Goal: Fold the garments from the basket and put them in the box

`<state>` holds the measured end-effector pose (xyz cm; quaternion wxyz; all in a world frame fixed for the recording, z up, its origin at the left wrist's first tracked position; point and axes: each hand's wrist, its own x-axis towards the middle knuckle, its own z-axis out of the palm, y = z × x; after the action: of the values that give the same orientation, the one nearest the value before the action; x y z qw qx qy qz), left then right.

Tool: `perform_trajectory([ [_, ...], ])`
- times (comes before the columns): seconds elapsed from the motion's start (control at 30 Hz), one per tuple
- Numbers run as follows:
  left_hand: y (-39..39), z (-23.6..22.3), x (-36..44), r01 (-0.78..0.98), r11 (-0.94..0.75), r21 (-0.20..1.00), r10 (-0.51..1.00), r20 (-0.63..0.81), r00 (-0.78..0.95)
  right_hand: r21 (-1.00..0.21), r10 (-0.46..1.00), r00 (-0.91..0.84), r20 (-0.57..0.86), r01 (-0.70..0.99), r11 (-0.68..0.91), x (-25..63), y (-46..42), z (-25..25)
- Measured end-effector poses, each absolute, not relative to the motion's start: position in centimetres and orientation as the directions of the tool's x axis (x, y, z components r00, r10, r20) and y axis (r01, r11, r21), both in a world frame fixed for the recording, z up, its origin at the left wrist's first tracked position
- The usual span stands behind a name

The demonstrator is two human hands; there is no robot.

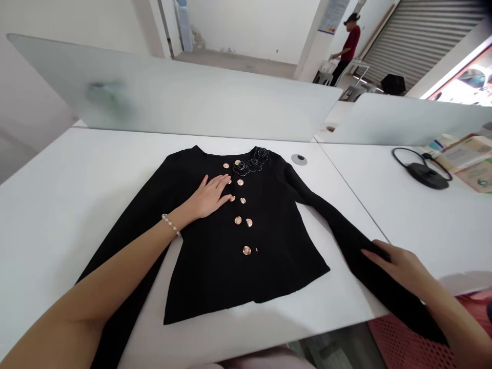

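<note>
Left forearm (88,302), fingers (215,184) spread on a black gold-buttoned cardigan (238,271) — right fingers (378,253) together on its sleeve (355,246)

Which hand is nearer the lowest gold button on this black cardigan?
Left. The left hand lies flat on the black cardigan, just above the lowest gold button. The right hand is much farther off, on the outstretched sleeve.

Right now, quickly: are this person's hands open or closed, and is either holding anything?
Left hand: open, flat on the black button-front top, holding nothing.
Right hand: open, resting on the top's sleeve, no clear grip.
</note>
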<state>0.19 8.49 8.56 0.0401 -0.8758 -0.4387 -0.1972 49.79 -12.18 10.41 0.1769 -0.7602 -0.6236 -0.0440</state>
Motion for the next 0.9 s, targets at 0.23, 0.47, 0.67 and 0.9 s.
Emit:
perform_trajectory([
  [0.23, 4.8, 11.9, 3.5, 0.700, -0.714, 0.021, 0.649, 0.398, 0.649, -0.393, 0.816, 0.556, 0.158, 0.793, -0.465, 58.8, -8.3, 15.7],
  [0.47, -5.9, 11.9, 13.3, 0.248, -0.969, -0.021, 0.232, 0.281, 0.931, -0.127, 0.815, 0.529, 0.235, 0.848, -0.514, 60.5, -4.8, 18.9],
  [0.67, -8.4, 9.1, 14.5, 0.184, -0.928, -0.323, 0.087, 0.293, 0.952, -0.148, 0.838, 0.501, 0.214, 0.865, -0.479, 60.3, -4.4, 18.5],
  [0.9, -8.5, 8.3, 14.0, 0.032, -0.980, -0.197, -0.030, 0.307, 0.951, -0.251, 0.874, 0.456, 0.168, 0.877, -0.409, 60.7, -6.8, 16.8],
])
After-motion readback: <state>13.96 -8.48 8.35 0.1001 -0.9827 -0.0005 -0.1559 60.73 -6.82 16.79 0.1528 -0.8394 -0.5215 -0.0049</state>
